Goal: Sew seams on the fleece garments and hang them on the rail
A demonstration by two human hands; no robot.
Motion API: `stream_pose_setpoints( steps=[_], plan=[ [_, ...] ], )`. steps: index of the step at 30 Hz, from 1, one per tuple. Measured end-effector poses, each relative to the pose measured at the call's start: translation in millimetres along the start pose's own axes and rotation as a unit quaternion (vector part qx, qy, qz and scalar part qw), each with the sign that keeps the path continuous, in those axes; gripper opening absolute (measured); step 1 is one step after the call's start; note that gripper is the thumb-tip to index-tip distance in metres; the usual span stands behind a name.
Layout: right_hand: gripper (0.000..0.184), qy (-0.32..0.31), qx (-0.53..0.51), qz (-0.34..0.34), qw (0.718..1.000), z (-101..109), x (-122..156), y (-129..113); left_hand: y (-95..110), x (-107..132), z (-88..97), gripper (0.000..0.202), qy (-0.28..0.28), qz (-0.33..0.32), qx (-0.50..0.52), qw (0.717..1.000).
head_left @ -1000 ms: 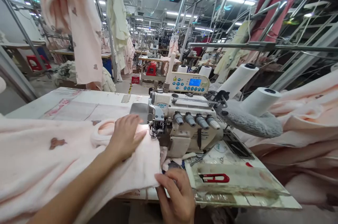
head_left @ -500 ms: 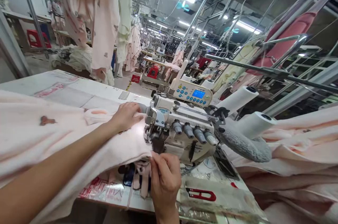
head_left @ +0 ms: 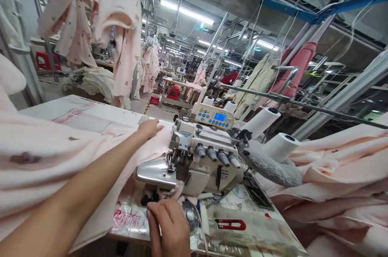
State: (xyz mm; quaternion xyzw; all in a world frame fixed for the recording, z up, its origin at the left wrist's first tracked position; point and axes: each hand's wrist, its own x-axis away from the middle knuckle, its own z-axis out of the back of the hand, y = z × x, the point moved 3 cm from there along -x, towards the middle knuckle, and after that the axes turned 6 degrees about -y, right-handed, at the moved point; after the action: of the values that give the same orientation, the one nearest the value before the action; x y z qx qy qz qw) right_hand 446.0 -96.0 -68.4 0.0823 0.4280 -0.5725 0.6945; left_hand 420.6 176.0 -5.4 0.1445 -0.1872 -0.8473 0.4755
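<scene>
A white overlock sewing machine (head_left: 203,160) stands on the table (head_left: 91,113). Pale pink fleece fabric (head_left: 60,156) with small brown prints lies to its left. My left hand (head_left: 149,128) reaches over this fabric and presses on it just behind the machine's presser foot. The machine's bare metal plate (head_left: 151,174) shows in front. My right hand (head_left: 171,224) is low at the table's front edge, fingers curled among small dark pieces and a pink fabric scrap below the plate; whether it grips anything is unclear.
White thread cones (head_left: 260,121) and a grey fuzzy piece (head_left: 269,168) sit right of the machine. More pink fabric (head_left: 342,176) is heaped at the right. Red thread snips (head_left: 230,224) lie under clear plastic. Garments (head_left: 121,26) hang overhead on rails.
My left hand slid the pink fabric back and left, past the presser foot, baring the metal plate. My right hand dropped from the fabric's edge to the table's front. The view tilted up.
</scene>
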Motion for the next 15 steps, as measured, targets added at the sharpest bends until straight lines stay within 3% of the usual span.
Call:
stream_pose_setpoints(
  steps=[3,5,8,10,12,14,15],
  plan=[
    [0.019,-0.016,-0.032,0.004,0.999,-10,7,-3,-28,32,11.7,0.038,0.014,0.042,0.026,0.999],
    [0.023,-0.019,-0.062,-0.028,0.998,-17,13,1,-49,71,15.2,0.042,0.030,0.056,0.050,0.997],
    [0.029,-0.028,-0.155,-0.138,0.978,-30,15,14,-64,144,9.2,0.043,0.032,0.061,0.080,0.994],
    [0.034,-0.034,-0.272,-0.242,0.931,-38,13,25,-56,189,-0.6,0.040,-0.016,0.044,0.108,0.993],
    [0.045,-0.029,-0.385,-0.326,0.863,-44,9,36,-33,221,-13.9,0.032,-0.138,-0.011,0.165,0.976],
    [0.051,-0.008,-0.453,-0.369,0.812,-44,6,45,-3,236,-23.4,0.026,-0.216,-0.065,0.183,0.957],
    [0.051,0.007,-0.464,-0.379,0.800,-40,4,49,11,237,-26.7,0.022,-0.227,-0.085,0.169,0.955]
  ],
)
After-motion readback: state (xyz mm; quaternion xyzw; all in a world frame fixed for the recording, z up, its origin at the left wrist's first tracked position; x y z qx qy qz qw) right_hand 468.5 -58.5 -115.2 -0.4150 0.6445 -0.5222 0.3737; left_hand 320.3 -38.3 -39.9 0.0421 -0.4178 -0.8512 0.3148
